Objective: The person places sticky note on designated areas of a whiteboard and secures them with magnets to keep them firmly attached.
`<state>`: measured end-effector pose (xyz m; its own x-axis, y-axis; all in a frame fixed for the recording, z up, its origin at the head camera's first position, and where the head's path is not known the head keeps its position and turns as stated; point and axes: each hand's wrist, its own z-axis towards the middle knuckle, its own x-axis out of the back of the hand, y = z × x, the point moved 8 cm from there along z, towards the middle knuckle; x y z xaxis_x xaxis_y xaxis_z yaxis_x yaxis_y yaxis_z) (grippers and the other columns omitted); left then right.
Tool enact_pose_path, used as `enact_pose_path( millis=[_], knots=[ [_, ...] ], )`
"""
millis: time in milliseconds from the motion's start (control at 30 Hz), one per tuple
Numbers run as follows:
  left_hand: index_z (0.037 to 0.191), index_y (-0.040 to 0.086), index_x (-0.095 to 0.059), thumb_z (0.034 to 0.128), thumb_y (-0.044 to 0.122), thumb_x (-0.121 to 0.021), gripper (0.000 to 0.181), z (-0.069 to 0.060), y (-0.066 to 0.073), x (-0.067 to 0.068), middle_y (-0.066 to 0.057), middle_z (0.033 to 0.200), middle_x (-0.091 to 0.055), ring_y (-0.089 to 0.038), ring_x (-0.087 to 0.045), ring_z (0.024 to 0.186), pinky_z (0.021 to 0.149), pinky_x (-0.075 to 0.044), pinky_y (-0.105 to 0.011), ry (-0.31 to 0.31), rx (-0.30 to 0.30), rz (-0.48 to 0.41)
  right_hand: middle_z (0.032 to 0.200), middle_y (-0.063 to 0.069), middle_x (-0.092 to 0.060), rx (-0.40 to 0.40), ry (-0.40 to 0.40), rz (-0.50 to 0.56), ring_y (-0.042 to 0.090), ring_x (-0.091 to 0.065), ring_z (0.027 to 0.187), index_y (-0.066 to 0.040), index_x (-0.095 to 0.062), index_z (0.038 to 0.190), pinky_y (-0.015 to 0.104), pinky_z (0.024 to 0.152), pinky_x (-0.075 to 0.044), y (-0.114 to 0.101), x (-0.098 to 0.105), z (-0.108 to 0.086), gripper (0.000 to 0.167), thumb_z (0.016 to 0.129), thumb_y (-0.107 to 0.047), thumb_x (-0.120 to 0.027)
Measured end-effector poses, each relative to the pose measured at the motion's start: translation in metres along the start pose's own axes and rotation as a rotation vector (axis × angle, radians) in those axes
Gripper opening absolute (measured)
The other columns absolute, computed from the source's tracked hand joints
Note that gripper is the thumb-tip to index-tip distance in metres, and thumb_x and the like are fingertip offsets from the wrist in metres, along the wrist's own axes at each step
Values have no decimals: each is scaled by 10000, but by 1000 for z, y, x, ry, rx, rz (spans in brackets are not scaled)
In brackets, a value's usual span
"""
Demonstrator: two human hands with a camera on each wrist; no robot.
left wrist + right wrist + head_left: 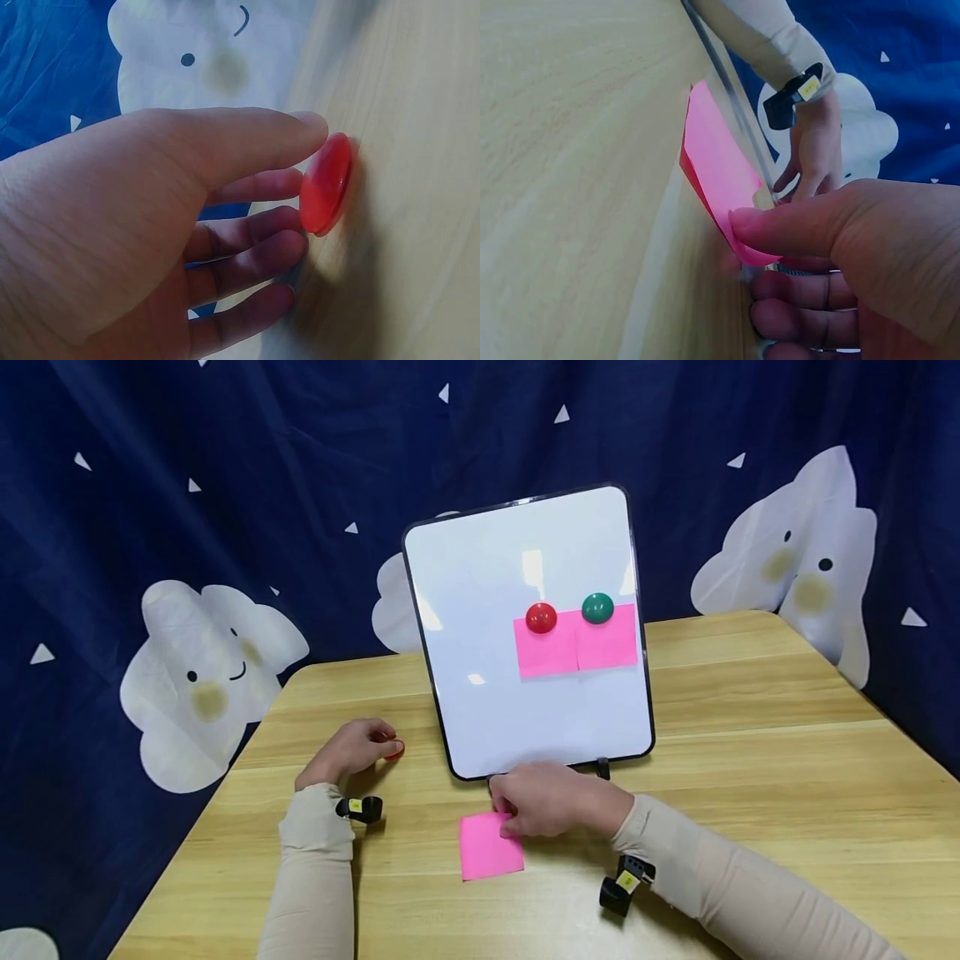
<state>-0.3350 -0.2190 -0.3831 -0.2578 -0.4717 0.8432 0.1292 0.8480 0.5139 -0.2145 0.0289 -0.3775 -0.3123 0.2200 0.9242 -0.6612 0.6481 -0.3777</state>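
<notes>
At the left of the table, my left hand (356, 747) has its thumb and fingertips at the edges of a round red magnet (326, 184), pinching it at the tabletop. My right hand (551, 797) is in front of the whiteboard (480, 718). Between thumb and fingers it pinches the upper right corner of a pink sticky note (487, 852). In the right wrist view this note (716, 161) looks bent and lifted off the wood. Two more pink notes hang side by side on the board, under a red magnet (542, 618) and a green magnet (597, 608).
The whiteboard leans on a small black stand (603, 768) on the wooden table (750, 760). A dark blue curtain (315, 435) with white cloud faces hangs behind the table. Each wrist carries a small black camera.
</notes>
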Motion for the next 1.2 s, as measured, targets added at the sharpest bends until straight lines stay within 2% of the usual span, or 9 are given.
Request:
enact_pose_path(
  millis=[267,533,833,1067,1200],
  knots=[
    [1220,52,-667,954,312,-693,374,-1,-2,-1,-98,1110,-655,-245,-596,978,899,-474,-455,1,13,-3,707,-153,-510,55,59,-1,53,-499,678,-253,-562,765,257,643,-423,-2,1,1,230,861,-222,-768],
    [1214,56,-666,941,286,-711,360,-1,-4,-3,-81,1104,-663,-229,-605,968,872,-490,-432,-2,10,-24,735,-179,-532,73,107,54,34,-512,713,-243,-607,811,250,697,-437,-3,4,3,163,888,-192,-741],
    [1221,61,-664,926,268,-733,367,-1,-7,-3,-81,1096,-658,-234,-591,971,874,-484,-420,-9,17,-41,719,-132,-531,120,147,140,55,-500,687,-182,-625,891,241,645,-438,-2,7,5,102,918,-128,-708],
    [1208,65,-665,921,254,-740,352,-1,-7,-2,-83,1102,-652,-244,-581,982,872,-478,-413,-16,31,-61,801,-163,-609,132,155,147,21,-542,743,-179,-734,912,239,737,-471,0,7,6,81,924,-111,-691],
    [1208,74,-666,920,272,-740,358,-2,-6,-1,-85,1103,-648,-243,-574,977,865,-471,-413,-16,33,-47,874,-103,-674,133,173,143,22,-573,812,-146,-770,965,262,812,-487,1,8,6,114,924,-97,-675]
  ],
)
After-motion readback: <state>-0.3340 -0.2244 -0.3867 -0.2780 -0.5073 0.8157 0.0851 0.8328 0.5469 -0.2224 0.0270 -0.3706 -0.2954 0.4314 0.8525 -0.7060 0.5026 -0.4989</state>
